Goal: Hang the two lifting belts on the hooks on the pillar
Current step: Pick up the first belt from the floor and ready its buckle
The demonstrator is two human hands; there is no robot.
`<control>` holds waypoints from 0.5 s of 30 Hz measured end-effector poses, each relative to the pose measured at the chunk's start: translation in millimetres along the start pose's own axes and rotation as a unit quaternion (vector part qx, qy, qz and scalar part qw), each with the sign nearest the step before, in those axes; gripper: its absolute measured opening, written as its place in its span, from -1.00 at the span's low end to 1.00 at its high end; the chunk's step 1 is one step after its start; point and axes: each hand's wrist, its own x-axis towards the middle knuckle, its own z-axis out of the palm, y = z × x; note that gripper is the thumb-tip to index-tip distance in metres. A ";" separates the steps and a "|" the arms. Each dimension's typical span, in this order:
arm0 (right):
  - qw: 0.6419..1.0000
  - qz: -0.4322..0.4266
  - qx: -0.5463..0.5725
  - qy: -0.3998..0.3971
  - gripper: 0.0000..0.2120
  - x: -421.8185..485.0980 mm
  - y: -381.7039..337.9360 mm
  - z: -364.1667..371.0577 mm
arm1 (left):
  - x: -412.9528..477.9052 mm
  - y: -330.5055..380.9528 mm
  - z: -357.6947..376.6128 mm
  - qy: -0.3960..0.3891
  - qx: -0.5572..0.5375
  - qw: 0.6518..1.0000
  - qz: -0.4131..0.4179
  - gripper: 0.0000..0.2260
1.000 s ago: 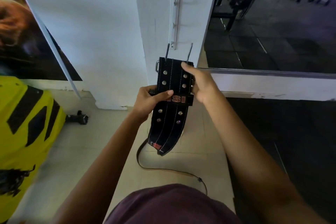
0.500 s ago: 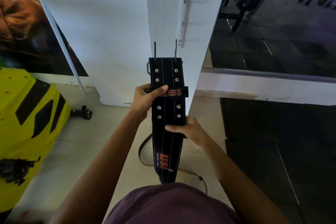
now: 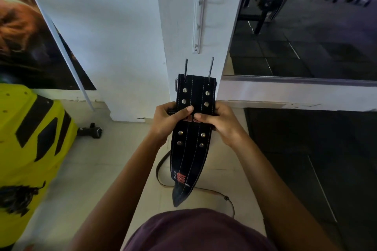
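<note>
Since half a second ago the right hand [image 3: 221, 123] has come up from the lower stretch of the lifting belt [image 3: 192, 128] to the keeper loop, where it now meets the left hand [image 3: 168, 121]. Both hands pinch the belt at mid-width, thumbs on the near face almost touching each other, fingers curled behind it. The belt hangs upright in front of the white pillar [image 3: 183, 16], its two buckle prongs [image 3: 211, 69] pointing up just below the hook rail [image 3: 200, 6], its tapered tail dangling toward the floor. It looks like thick stitched leather: stiff across its width, heavy enough to want two hands, not slippery. The buckle end is likely the best place to hold, since the metal frame must go over a hook. A thin strap [image 3: 163, 169] lies on the floor behind; whether it is the second belt I cannot tell.
</note>
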 end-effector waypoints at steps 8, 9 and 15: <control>0.998 -0.030 0.045 0.037 -0.61 -18.4 -1.1 8.0 | 17.8 52.5 -1.4 0.008 -0.002 1.000 0.027 -0.88; 0.997 -0.038 0.048 0.040 -0.62 -19.1 -4.1 8.5 | 20.4 58.7 -0.9 -0.010 0.004 1.000 0.024 -0.88; 0.989 -0.058 0.099 0.091 -0.68 -13.7 -20.4 -5.0 | 3.9 23.5 3.9 -0.148 0.029 0.988 -0.039 -0.73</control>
